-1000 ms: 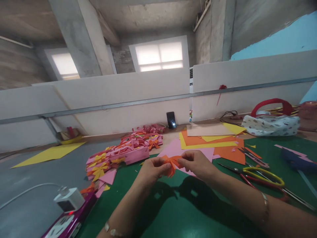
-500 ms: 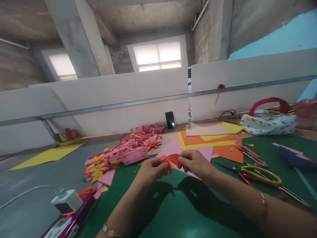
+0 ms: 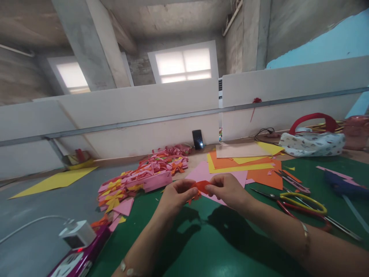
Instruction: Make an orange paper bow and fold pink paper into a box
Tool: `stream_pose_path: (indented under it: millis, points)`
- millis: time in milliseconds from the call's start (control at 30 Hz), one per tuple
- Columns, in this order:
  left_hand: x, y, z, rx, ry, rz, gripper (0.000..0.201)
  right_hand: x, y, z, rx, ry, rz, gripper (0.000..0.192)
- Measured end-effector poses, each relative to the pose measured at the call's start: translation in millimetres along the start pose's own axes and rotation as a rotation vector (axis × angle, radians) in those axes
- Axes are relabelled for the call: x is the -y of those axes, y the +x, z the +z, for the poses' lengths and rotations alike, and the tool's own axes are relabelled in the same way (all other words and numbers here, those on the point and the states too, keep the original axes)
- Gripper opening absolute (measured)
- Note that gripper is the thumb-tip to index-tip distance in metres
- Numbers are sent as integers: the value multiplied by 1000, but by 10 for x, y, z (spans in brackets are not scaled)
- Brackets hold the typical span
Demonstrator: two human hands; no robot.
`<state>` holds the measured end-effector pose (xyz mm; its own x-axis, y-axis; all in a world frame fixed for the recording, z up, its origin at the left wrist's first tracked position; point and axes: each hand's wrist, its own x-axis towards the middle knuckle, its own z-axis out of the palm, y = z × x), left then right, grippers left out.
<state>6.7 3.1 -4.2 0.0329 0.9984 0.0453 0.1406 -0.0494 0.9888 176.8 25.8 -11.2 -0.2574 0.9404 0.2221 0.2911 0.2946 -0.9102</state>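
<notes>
Between my two hands is a small orange paper bow (image 3: 201, 186), raised above the green cutting mat (image 3: 219, 246). My left hand (image 3: 180, 192) pinches its left side, thumb and fingers closed on the paper. From the right, my right hand (image 3: 227, 188) grips the other end between thumb and forefinger. Some orange strips hang under the left fingertips, and the fingers hide part of the piece. Behind it lies a pink paper sheet (image 3: 201, 169). Left of my hands is a pile of pink, yellow and orange paper bows and strips (image 3: 152, 169).
Yellow-and-red-handled scissors (image 3: 302, 204) lie near my right forearm. Orange sheets (image 3: 271, 177) are stacked behind. A phone (image 3: 197, 139) leans on the white partition. A purple power strip (image 3: 83, 252) with a white charger (image 3: 77, 234) sits front left. At back right stands a patterned bag (image 3: 313, 143).
The orange paper has turned in my fingers, so a flatter face shows and its strips hang lower. My left hand is tilted a little differently; both hands keep hold.
</notes>
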Motion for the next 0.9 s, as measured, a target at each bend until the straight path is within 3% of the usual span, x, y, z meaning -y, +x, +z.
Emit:
stream_pose_path:
  millis: [100,200,300,433,600,900]
  points:
    - [-2,0,21,-69,145,186,41,-18,11,7,14,3,-10,13]
    - [19,-6,39,-120,382,496,26,-29,19,10,30,29,-10,13]
    - [44,-3,42,-104,470,611,16,-28,18,9,34,26,-17,12]
    - [30,5,35,-42,456,504,8,-26,24,7,67,3,-33,17]
    - [-26,-19,22,86,151,174,5,-64,61,-8,84,-19,-17,36]
    - [37,-10,-6,210,-172,42,7,-81,73,-22,60,-47,-48,20]
